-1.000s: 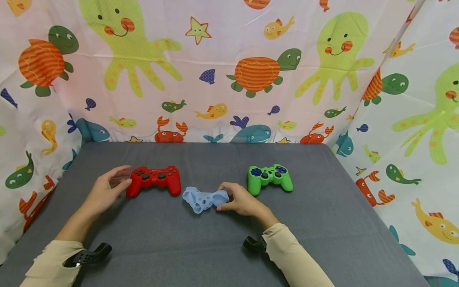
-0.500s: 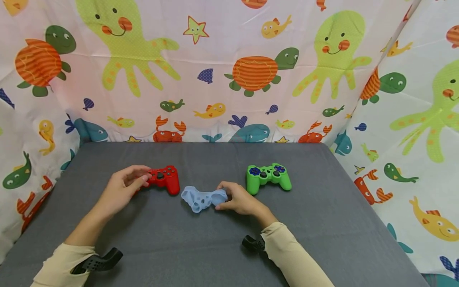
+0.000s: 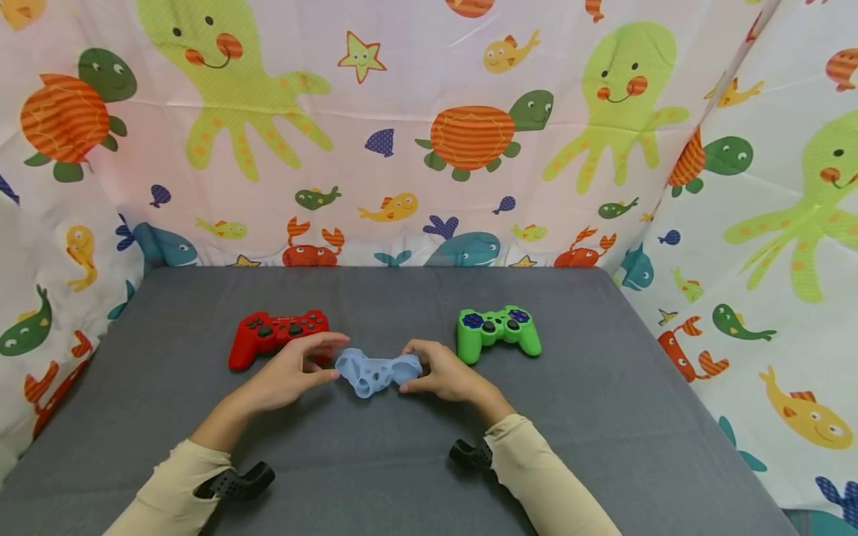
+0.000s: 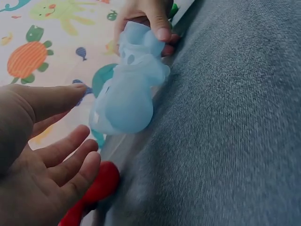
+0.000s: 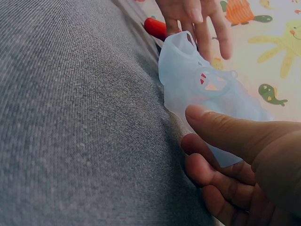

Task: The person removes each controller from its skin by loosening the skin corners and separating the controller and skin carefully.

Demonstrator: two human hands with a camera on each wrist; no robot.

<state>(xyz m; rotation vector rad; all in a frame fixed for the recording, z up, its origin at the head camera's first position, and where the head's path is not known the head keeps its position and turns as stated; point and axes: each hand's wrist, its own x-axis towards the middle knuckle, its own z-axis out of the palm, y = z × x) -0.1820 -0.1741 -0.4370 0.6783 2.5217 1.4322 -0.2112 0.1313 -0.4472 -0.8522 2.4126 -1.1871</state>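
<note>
A light blue, translucent silicone controller cover (image 3: pixel 371 372) is in the middle of the head view, with round holes along its face. My right hand (image 3: pixel 450 374) holds its right end; in the right wrist view the thumb (image 5: pixel 218 127) lies on one side and the fingers are on the other. My left hand (image 3: pixel 291 378) is spread beside the cover's left end, fingertips right at its edge. In the left wrist view a gap shows between those fingers (image 4: pixel 70 160) and the cover (image 4: pixel 124 101). A red game controller (image 3: pixel 251 339) lies behind my left hand, partly hidden by it.
A green game controller (image 3: pixel 499 331) with blue buttons lies behind and right of my right hand. Grey cloth covers the table (image 3: pixel 375 476). A curtain (image 3: pixel 402 97) printed with sea animals hangs behind it and along both sides. Each wrist wears a black strap (image 3: pixel 237 482).
My left hand has moved right, from the red controller's left side, past it to the cover's left end. The red controller stays in place. My right hand keeps its hold on the cover.
</note>
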